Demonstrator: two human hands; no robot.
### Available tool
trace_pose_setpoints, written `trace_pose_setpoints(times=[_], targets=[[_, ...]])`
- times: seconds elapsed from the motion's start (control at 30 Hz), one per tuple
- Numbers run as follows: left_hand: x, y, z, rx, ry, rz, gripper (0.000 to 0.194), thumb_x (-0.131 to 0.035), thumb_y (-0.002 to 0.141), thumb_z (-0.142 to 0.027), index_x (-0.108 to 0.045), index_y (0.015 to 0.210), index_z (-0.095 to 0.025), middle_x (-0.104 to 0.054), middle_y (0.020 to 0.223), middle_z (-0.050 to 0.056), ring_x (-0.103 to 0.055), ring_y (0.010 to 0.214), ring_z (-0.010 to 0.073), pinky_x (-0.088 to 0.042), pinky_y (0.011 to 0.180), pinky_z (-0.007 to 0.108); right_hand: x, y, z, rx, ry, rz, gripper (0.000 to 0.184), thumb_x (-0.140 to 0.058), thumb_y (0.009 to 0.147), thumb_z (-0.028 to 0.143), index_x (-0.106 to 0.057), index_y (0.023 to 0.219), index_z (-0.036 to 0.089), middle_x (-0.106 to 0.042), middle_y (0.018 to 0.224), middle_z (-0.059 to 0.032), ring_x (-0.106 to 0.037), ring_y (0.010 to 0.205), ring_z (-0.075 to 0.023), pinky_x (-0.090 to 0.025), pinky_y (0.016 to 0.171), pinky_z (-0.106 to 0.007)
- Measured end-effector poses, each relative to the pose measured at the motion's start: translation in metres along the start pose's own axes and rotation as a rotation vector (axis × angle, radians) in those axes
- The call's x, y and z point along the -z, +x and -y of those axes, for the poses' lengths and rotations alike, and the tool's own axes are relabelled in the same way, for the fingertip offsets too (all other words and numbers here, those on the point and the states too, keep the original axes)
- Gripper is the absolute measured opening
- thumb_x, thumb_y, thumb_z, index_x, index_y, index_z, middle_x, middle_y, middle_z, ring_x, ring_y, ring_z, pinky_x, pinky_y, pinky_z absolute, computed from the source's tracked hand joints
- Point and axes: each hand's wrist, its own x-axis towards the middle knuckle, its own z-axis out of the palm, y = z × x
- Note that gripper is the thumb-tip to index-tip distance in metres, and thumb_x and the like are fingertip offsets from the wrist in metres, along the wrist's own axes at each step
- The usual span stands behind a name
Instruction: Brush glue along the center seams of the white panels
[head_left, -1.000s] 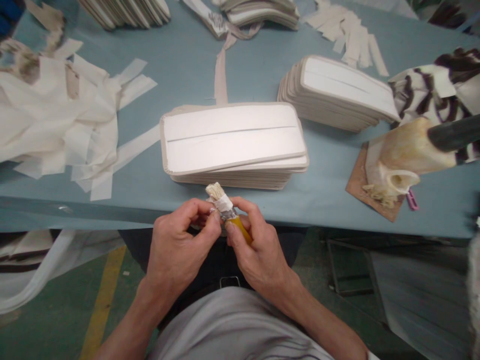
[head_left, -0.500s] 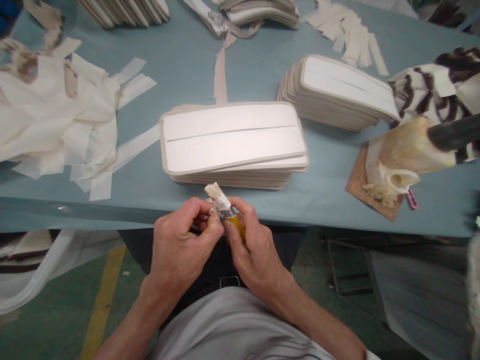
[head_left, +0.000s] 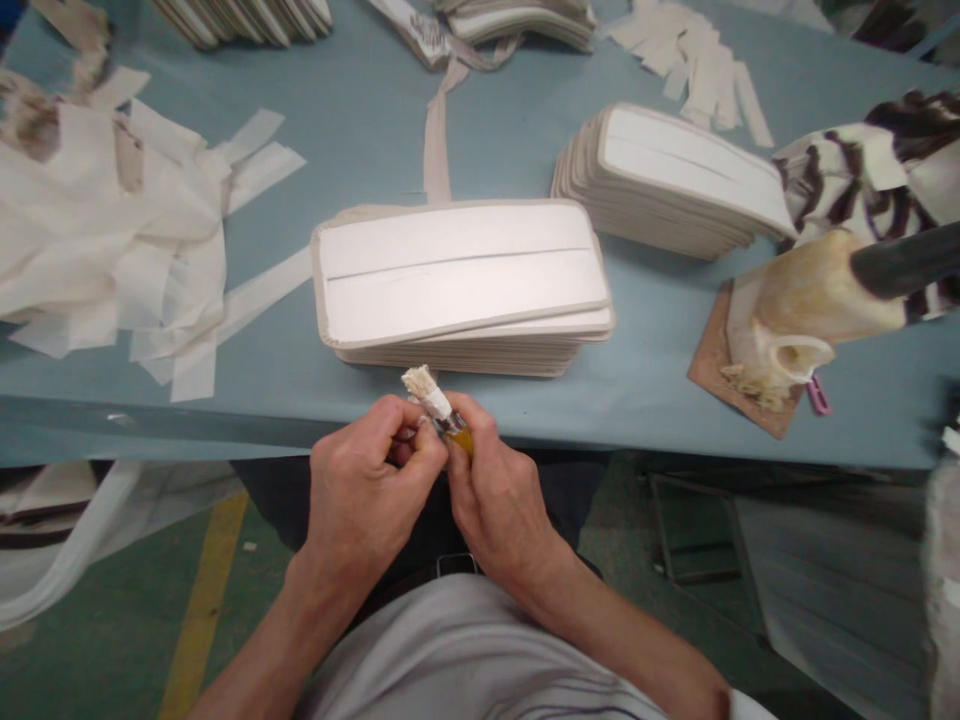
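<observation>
In my right hand (head_left: 499,490) is a small brush (head_left: 431,395) with pale, clumped bristles and a yellow handle, its tip pointing up and to the left. My left hand (head_left: 375,475) pinches at the brush's metal collar; whatever sits between that thumb and finger is too small to make out. Just beyond both hands, a stack of white rounded-rectangle panels with beige edges (head_left: 461,275) lies on the blue-green table (head_left: 375,120). The top panel is turned slightly from those below.
A second panel stack (head_left: 682,165) stands to the right. Near it, a stained glue bottle (head_left: 802,300) rests on a brown board (head_left: 712,370) beside a pink clip (head_left: 819,395). Pale fabric strips (head_left: 142,220) are heaped on the left, more strips (head_left: 709,75) at the back.
The brush has turned a little within my right hand, and less of its yellow handle shows. My left hand stays pinched close to the collar. The view has shifted slightly.
</observation>
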Motion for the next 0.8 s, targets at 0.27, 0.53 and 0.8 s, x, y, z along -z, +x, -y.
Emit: trace_pose_setpoints(times=[0.27, 0.53, 0.8], targets=[[0.002, -0.003, 0.004, -0.116, 0.127, 0.013, 0.015, -0.059, 0.096, -0.021, -0.064, 0.082, -0.021, -0.070, 0.068, -0.004, -0.067, 0.057, 0.0136, -0.046, 0.061, 0.024, -0.004, 0.001, 0.000, -0.029, -0.013, 0.034, 0.041, -0.042, 0.115, 0.024, -0.053, 0.153, 0.014, -0.084, 0.120, -0.0150, -0.085, 0.095, -0.0259, -0.063, 0.074, -0.029], [0.017, -0.004, -0.009, -0.093, 0.111, 0.165, 0.026, -0.048, 0.106, -0.024, -0.073, 0.100, -0.020, -0.081, 0.089, 0.003, -0.078, 0.076, 0.0197, -0.055, 0.073, 0.027, -0.006, 0.004, 0.002, -0.097, 0.029, 0.043, 0.041, -0.039, 0.115, 0.029, -0.053, 0.152, 0.017, -0.084, 0.112, -0.0128, -0.084, 0.087, -0.0266, -0.057, 0.068, -0.029], [0.005, -0.021, -0.016, -0.189, 0.261, 0.146, 0.050, -0.040, 0.110, -0.030, -0.070, 0.134, 0.003, -0.083, 0.117, 0.020, -0.084, 0.096, 0.0309, -0.068, 0.079, 0.037, -0.004, 0.010, -0.008, -0.165, 0.368, 0.018, 0.045, -0.049, 0.109, 0.039, -0.047, 0.150, 0.020, -0.075, 0.092, -0.0020, -0.067, 0.067, -0.0178, -0.049, 0.064, -0.028]])
